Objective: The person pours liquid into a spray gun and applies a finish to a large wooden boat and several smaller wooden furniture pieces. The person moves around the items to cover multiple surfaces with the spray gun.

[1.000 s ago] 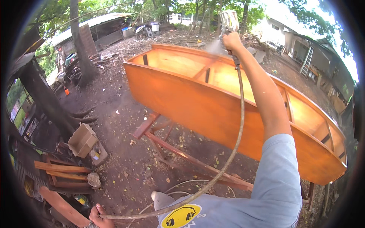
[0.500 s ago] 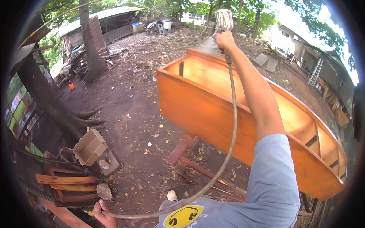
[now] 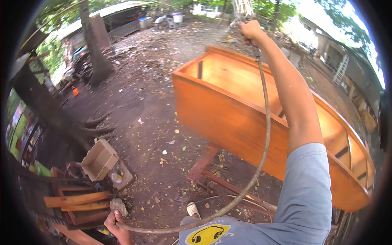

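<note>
At the top of the view my right hand (image 3: 252,32) is closed around a spray gun (image 3: 241,10) with a shiny metal cup, which the frame's edge partly cuts off. Faint mist hangs left of its nozzle, above the far end of a long orange-brown wooden cabinet (image 3: 220,107). This cabinet lies with its open, divided side facing up, on a reddish wooden trestle (image 3: 205,161). From the gun's handle a brownish hose (image 3: 267,122) curves down in front of the cabinet. Low on the left, my left hand (image 3: 116,226) grips the hose, clear of the cabinet.
Beside my left hand lie a rock (image 3: 118,207) and wooden boards (image 3: 75,201) on a dark frame. An open cardboard box (image 3: 98,161) with a jar beside it stands near a tree trunk (image 3: 49,112). Leaves litter the dirt ground. A ladder (image 3: 341,70) leans by a building at right.
My right hand and the spray gun have moved right and up, beyond the cabinet's far end. The mist looks thinner. My left hand sits slightly farther right, still on the hose.
</note>
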The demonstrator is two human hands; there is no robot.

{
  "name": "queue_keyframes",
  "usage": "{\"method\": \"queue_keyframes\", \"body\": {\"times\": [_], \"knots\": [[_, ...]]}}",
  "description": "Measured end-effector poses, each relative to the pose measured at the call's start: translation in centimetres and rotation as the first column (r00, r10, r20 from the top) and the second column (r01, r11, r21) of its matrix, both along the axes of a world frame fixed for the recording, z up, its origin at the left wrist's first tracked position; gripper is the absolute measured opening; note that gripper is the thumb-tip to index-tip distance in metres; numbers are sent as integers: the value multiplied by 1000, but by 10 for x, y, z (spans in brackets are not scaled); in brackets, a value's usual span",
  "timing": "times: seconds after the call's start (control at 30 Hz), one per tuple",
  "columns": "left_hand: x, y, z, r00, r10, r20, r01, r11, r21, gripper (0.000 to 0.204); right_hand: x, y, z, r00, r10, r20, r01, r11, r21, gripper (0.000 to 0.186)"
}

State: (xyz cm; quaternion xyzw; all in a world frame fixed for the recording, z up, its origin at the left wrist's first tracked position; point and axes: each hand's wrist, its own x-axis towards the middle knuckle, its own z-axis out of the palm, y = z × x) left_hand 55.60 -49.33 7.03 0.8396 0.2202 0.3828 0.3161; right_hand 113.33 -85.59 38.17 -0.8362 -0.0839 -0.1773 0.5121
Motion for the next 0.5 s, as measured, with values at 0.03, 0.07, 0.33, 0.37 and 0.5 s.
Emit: {"method": "queue_keyframes", "body": {"times": [0.03, 0.07, 0.33, 0.37, 0.5], "knots": [[7, -5, 2, 999, -43, 1, 43, 999, -2, 46, -12, -17, 0, 1000, -17, -2, 17, 999, -36, 36], [17, -14, 5, 995, -97, 32, 98, 995, -14, 47, -25, -37, -1, 999, -40, -5, 39, 997, -72, 35], [68, -131, 35, 874, -482, -51, 485, 873, 52, 47, -172, -266, -4, 952, -306, 19, 303, 928, -217, 24], [70, -155, 38, 850, -526, -41, 527, 847, 63, 47, -196, -298, -2, 931, -365, 14, 359, 907, -220, 24], [49, -262, 50, 737, -675, -40, 676, 737, 16, 47, -296, -417, 10, 874, -481, 63, 482, 845, -232, 27]]}}
